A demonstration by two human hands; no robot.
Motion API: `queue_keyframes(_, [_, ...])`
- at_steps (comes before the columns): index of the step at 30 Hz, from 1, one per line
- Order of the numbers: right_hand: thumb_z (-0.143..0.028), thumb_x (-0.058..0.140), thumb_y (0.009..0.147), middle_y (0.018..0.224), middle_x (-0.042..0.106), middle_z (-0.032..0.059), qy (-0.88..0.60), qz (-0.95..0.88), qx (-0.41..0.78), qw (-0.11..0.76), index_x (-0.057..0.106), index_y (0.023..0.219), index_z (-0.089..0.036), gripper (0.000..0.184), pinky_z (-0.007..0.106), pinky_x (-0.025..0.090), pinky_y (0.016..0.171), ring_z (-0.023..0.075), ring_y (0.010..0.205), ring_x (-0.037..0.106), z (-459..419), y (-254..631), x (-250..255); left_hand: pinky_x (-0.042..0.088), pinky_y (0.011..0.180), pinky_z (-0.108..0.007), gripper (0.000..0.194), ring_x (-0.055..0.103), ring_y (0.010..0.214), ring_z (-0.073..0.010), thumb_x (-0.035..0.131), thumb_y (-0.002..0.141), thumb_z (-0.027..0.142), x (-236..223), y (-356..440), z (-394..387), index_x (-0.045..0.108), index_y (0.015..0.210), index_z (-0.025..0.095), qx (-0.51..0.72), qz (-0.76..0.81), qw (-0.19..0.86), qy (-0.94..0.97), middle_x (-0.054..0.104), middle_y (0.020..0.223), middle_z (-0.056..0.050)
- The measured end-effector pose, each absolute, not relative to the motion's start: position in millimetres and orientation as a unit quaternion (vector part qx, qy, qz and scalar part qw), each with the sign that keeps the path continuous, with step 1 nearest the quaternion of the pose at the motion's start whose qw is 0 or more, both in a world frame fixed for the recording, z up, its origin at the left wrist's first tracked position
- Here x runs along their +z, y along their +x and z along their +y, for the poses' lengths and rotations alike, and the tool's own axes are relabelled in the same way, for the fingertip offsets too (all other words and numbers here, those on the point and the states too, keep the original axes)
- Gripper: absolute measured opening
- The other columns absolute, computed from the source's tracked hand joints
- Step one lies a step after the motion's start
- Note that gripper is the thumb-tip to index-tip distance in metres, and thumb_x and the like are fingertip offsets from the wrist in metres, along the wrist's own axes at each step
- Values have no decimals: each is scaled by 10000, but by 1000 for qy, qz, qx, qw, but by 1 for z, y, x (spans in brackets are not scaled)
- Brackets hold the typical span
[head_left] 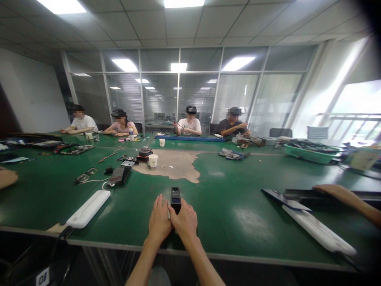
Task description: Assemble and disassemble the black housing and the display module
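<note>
A small black box-shaped device (pixel 175 197) with a little dark screen stands at the near middle of the table. My right hand (pixel 186 220) is closed around its near end, thumb lying along its left side. Close against it on the left, my left hand (pixel 160 218) has its fingers curled together. A sliver of something pale shows between the two hands, too small to name. The lower part of the device is hidden by my hands.
White power strips lie on the green table (pixel 226 214) to the left and right. Beyond are a paper cup (pixel 152 160), eyeglasses (pixel 86 176), gloves (pixel 233 154) and a green basket (pixel 312 154). Another person's arm (pixel 348 198) reaches in at right; several people sit opposite.
</note>
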State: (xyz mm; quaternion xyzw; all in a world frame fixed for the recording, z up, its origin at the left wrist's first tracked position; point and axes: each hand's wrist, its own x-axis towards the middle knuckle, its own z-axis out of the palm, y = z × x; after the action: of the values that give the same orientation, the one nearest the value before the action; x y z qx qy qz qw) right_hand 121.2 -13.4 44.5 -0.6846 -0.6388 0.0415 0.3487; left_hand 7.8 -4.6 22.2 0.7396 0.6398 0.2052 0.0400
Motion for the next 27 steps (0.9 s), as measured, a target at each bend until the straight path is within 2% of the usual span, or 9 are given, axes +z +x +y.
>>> queue_keyframes(3, [-421, 582, 803, 988, 698, 113, -681, -646, 53, 341, 632, 1085, -184, 372, 332, 428, 847, 264, 1008, 631, -13, 124, 43, 183, 1177, -359, 606, 157, 1460, -247, 336, 905, 280, 22, 9, -3, 316, 1452, 19, 201, 647, 36, 734, 215, 1573, -153])
queue_keyframes(8, [-465, 595, 790, 1129, 660, 178, -687, -628, 54, 362, 555, 1248, -103, 585, 350, 427, 890, 295, 1118, 589, -9, 123, 44, 165, 1180, -348, 631, 139, 1464, -238, 340, 911, 290, 23, 9, -5, 263, 1470, 7, 206, 650, 40, 730, 174, 1581, -165])
queue_keyframes(10, [-467, 581, 802, 1115, 668, 159, -681, -626, 60, 374, 569, 1228, -123, 547, 342, 424, 895, 285, 1112, 593, -8, 123, 45, 160, 1180, -354, 613, 142, 1463, -248, 356, 909, 289, 24, 9, -6, 307, 1457, 20, 204, 647, 43, 733, 170, 1583, -163])
queue_keyframes(14, [-431, 572, 818, 1015, 696, 101, -669, -631, 71, 387, 628, 1084, -192, 361, 314, 423, 868, 248, 1013, 632, -9, 122, 47, 178, 1173, -349, 548, 180, 1453, -255, 388, 888, 265, 28, 10, -8, 439, 1391, 54, 203, 645, 43, 736, 206, 1576, -152])
queue_keyframes(18, [-402, 549, 837, 935, 701, 63, -652, -636, 68, 408, 632, 1011, -213, 270, 290, 423, 815, 228, 949, 640, -9, 121, 51, 183, 1169, -339, 516, 201, 1447, -239, 444, 861, 281, 31, 11, -10, 495, 1345, 112, 204, 643, 48, 737, 244, 1568, -128])
queue_keyframes(23, [-407, 546, 837, 932, 693, 65, -635, -627, 69, 447, 633, 1011, -198, 285, 285, 424, 797, 222, 914, 634, -4, 123, 69, 185, 1168, -367, 646, 186, 1451, -263, 549, 812, 433, 34, 11, -11, 452, 1384, 148, 208, 642, 58, 736, 242, 1570, -121])
queue_keyframes(27, [-418, 508, 864, 1043, 676, 85, -599, -624, 46, 499, 595, 1154, -178, 386, 299, 413, 875, 220, 1001, 609, 0, 134, 83, 190, 1164, -386, 714, 151, 1460, -284, 542, 811, 578, 33, 11, -10, 468, 1371, 142, 207, 649, 67, 729, 217, 1579, -120])
